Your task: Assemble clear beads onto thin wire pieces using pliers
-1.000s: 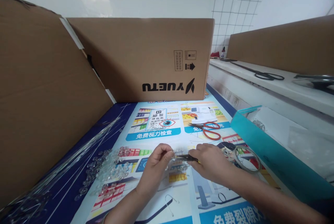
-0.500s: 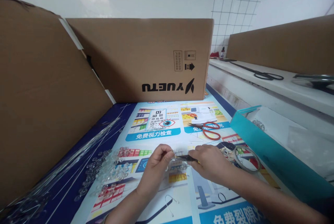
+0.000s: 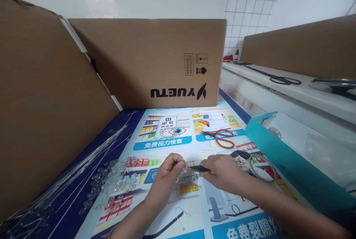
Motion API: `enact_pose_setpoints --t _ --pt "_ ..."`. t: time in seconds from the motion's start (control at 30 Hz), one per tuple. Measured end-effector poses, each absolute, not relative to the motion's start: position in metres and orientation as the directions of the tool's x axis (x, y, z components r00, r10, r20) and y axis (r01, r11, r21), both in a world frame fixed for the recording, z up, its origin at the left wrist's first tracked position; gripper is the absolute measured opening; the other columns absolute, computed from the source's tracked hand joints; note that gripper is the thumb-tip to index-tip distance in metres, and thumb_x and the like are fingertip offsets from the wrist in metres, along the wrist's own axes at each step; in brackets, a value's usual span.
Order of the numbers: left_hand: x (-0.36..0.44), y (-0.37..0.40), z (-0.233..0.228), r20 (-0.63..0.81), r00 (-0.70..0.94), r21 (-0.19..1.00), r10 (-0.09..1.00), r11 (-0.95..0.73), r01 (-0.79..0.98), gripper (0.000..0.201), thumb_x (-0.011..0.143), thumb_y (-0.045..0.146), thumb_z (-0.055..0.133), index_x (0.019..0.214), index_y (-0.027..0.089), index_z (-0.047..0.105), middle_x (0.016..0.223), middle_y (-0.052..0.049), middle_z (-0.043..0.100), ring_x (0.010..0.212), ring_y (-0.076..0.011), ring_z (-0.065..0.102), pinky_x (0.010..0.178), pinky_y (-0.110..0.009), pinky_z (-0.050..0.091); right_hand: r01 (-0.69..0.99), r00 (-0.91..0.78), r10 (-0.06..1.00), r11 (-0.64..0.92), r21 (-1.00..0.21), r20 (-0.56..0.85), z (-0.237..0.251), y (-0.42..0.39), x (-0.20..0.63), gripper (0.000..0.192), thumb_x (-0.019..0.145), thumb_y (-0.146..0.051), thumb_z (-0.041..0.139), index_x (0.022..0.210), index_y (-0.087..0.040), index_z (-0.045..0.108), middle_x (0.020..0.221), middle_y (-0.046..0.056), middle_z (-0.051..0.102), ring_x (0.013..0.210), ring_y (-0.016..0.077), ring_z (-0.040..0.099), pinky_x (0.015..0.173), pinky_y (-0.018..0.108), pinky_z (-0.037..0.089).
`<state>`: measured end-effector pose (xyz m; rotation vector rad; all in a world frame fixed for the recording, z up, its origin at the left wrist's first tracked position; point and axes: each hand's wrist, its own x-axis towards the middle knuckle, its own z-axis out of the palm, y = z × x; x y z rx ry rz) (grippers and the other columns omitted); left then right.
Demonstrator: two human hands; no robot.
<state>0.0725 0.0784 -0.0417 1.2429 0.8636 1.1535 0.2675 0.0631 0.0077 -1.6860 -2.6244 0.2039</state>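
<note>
My left hand [image 3: 167, 177] pinches a small clear bead piece on thin wire [image 3: 187, 164] just above the printed poster [image 3: 167, 142]. My right hand [image 3: 222, 174] grips dark needle-nose pliers [image 3: 198, 169], whose tips point left and meet the wire piece between both hands. A heap of clear beads [image 3: 115, 181] lies on the poster to the left of my left hand. A bent wire hook [image 3: 180, 216] rests on the poster in front of my left wrist.
Red-handled scissors [image 3: 222, 138] lie beyond my hands. A wire ring [image 3: 263, 170] sits right of my right hand, beside a teal box edge [image 3: 278, 153]. Long thin wires [image 3: 83, 164] run along the left. Cardboard boxes [image 3: 155, 61] wall the back and left.
Both hands stay nearly in place; only the view shifts slightly. The pliers keep their hold at the wire piece.
</note>
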Motion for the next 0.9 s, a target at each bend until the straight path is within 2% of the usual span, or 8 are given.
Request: enact_pose_setpoints --t 0.17,0.53,0.9 --pt "0.0708 0.0801 -0.0406 0.079 0.268 0.980 0.960 -0.026 -0.198 0.011 0.081 0.030 0.053 0.078 0.019 0.050 0.075 0.001 0.051 0.072 -0.0132 0.045 0.065 -0.022 0.034 0.903 -0.417 0.907 0.406 -0.139 -0.057 0.0080 0.0627 0.2670 0.032 0.084 -0.046 0.040 0.093 -0.024 0.061 0.088 0.004 0.064 0.083 0.0202 0.058 0.064 0.026 0.033" --pt "0.0693 0.0816 -0.0399 0.077 0.327 0.978 0.942 -0.007 -0.211 0.012 0.081 0.030 0.053 0.078 0.018 0.051 0.075 0.000 0.051 0.069 -0.0125 0.043 0.063 -0.022 0.033 0.901 -0.422 0.904 0.410 -0.139 -0.064 0.0083 0.0625 0.2670 0.030 0.082 -0.046 0.043 0.089 -0.023 0.061 0.088 0.003 0.065 0.081 0.0198 0.059 0.062 0.026 0.033" --pt "0.0665 0.0825 -0.0419 0.095 0.366 0.984 0.926 -0.031 -0.176 0.010 0.083 0.027 0.052 0.079 0.018 0.049 0.074 0.000 0.049 0.071 -0.0123 0.043 0.065 -0.023 0.032 0.891 -0.429 0.900 0.407 -0.200 -0.077 0.0030 0.0638 0.2701 0.029 0.080 -0.048 0.044 0.079 -0.025 0.061 0.077 -0.002 0.066 0.072 0.0167 0.059 0.052 0.024 0.023"
